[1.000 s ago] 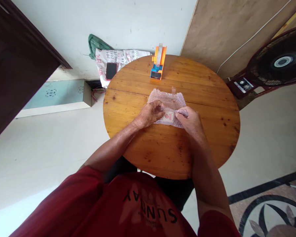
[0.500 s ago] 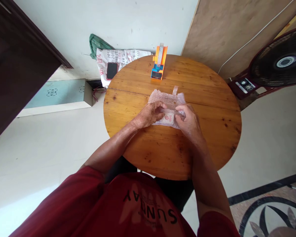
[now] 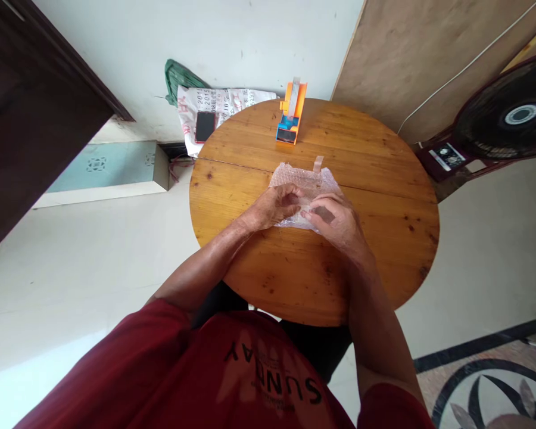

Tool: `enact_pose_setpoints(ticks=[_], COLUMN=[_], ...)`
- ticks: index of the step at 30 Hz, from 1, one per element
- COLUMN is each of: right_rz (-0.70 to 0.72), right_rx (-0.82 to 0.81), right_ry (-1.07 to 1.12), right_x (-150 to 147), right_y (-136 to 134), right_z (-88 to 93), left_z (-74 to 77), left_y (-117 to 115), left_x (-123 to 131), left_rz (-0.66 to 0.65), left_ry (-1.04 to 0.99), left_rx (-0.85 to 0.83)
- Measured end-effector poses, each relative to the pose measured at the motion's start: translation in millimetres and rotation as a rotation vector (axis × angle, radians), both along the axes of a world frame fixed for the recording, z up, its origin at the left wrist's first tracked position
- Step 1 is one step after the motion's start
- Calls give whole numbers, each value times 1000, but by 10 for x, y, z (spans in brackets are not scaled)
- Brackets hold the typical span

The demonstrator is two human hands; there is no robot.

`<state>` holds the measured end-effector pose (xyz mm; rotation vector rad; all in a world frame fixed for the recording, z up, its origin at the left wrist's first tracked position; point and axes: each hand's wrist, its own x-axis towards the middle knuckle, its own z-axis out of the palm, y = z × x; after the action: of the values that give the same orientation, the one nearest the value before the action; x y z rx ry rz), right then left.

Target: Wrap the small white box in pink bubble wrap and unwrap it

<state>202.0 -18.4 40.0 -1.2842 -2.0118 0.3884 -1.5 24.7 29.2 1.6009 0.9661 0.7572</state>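
A sheet of bubble wrap (image 3: 301, 179) lies on the round wooden table (image 3: 375, 196), folded around a small item that my hands now hide. My left hand (image 3: 274, 205) pinches the wrap's left side with curled fingers. On the near right part of the wrap, my right hand (image 3: 335, 220) presses down with its fingers bent over the fold. A short strip of tape (image 3: 317, 163) sticks up from the wrap's far edge.
An orange and blue tape dispenser (image 3: 290, 116) stands at the table's far edge. Behind the table a printed sack (image 3: 223, 104) with a dark phone (image 3: 204, 126) on it leans by the wall. A standing fan (image 3: 504, 113) is at the right.
My right hand has slid left over the wrapped item, covering the label that showed between my hands. The bubble wrap has folded further over it. My left hand has barely moved.
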Motion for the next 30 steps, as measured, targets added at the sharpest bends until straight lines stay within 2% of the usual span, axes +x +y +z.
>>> enact_pose_setpoints(ticks=[5,9,15,18,23,30], right_rz=[18,38,2,-9,-27,-33], right_rx=[22,30,-11,-43,-70,-89], right_ry=[24,34,-1,-17,-19,-27], right_x=[17,15,-2,-7,-8,-20], right_y=[14,16,-4,-13,-18,-23], right_z=[-48,-51,-19,-10,-13,8], left_z=[0,55,168,203,225,189], left_y=[64,104,5,-123,-281,-230], left_x=[-114,-226,-433,-502,-353,-123], left_rz=[10,32,207,277,305,300], left_ry=[93,211,593,718,862,929], left_rx=[5,41,214,164,87,58])
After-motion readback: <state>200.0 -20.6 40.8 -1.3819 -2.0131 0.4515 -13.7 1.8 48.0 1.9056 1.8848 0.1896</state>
